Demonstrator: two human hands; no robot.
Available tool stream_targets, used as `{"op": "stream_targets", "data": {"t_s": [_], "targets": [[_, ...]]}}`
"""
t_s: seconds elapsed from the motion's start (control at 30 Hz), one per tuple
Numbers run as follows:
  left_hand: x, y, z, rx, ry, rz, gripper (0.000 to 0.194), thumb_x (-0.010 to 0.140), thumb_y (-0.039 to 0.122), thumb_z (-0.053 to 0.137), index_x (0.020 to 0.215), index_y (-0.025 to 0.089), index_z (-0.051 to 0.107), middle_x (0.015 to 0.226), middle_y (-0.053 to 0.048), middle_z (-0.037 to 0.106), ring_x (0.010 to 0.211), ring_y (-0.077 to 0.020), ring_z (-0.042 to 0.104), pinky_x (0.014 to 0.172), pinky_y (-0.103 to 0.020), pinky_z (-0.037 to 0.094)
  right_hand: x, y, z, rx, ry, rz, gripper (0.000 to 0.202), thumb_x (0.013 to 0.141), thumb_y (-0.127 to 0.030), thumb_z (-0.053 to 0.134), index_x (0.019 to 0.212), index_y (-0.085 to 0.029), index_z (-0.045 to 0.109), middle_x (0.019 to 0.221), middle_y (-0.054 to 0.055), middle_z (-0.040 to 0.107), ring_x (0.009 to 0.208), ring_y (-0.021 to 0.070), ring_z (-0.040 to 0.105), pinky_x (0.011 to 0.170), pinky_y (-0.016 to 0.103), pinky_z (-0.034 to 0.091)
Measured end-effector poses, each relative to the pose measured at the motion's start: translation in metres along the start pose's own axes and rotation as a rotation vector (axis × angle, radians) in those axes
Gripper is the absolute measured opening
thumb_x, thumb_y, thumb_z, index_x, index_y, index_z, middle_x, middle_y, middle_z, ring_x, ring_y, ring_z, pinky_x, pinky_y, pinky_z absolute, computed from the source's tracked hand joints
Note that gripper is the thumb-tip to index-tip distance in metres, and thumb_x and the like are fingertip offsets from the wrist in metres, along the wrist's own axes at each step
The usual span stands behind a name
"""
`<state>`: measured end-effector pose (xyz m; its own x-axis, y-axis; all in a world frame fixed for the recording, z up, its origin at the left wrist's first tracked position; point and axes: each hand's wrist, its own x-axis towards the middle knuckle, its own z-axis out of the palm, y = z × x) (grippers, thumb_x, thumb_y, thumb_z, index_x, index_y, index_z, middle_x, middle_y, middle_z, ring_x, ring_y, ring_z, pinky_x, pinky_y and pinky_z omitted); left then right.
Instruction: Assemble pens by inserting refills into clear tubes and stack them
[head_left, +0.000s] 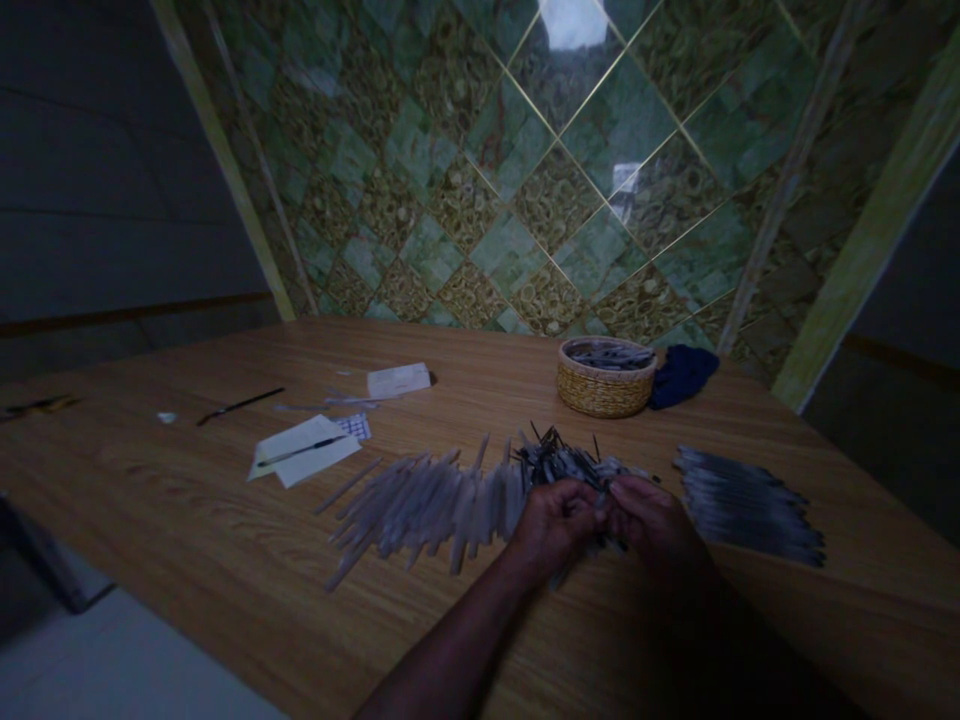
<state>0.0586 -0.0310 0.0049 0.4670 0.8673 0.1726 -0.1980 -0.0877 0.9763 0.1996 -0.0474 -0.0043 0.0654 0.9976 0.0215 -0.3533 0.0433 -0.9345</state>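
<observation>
left hand [555, 520] and right hand [652, 515] meet above table [262, 560], fingers pinched nearly closed on slim piece, too dim to name. pale tubes [427, 500] fanned left, dark heap [551, 455] central, dark rods [750, 505] ranked right, presumably for short reach. beyond: basket [606, 393], dark cloth [684, 375], white box [399, 380]. from where i stand, hands hide heap's near side.

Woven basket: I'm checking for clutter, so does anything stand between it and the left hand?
Yes: a heap of thin, dark pieces lies on the table just beyond the left hand, toward the woven basket. Between heap and basket, some tabletop shows.
</observation>
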Motion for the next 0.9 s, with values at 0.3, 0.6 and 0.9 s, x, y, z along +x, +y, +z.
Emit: {"op": "stream_targets", "data": {"t_s": [0.3,0.6,0.9], "targets": [[0.003,-0.006,-0.001,0.025,0.003,-0.006,0.037,0.061,0.045,0.074,0.069,0.012,0.061,0.060,-0.004,0.062,0.054,-0.0114,0.053,0.052,-0.022,0.037,0.000,0.006,-0.005,0.015,-0.015,0.025,0.031,0.060,-0.045,0.074,0.072,-0.019,0.064,0.057,0.001,0.062,0.046,0.0118,0.051,0.047,0.025,0.039],[-0.002,0.006,0.002,-0.061,-0.009,-0.078,0.034,0.061,0.043,0.075,0.068,0.012,0.062,0.058,-0.001,0.062,0.050,-0.0092,0.052,0.049,-0.020,0.038,-0.001,0.004,-0.004,0.013,0.019,0.009,0.037,0.053,-0.046,0.078,0.072,-0.017,0.064,0.051,-0.001,0.060,0.042,0.0113,0.051,0.043,0.024,0.039],[-0.002,0.007,0.004,-0.032,0.038,-0.070,0.032,0.059,0.041,0.076,0.064,0.012,0.063,0.056,-0.001,0.060,0.048,-0.0084,0.048,0.048,-0.020,0.036,0.003,0.011,-0.012,-0.074,-0.010,-0.058,0.035,0.058,-0.044,0.075,0.076,-0.015,0.066,0.051,0.000,0.061,0.043,0.0123,0.052,0.043,0.025,0.039]]}}
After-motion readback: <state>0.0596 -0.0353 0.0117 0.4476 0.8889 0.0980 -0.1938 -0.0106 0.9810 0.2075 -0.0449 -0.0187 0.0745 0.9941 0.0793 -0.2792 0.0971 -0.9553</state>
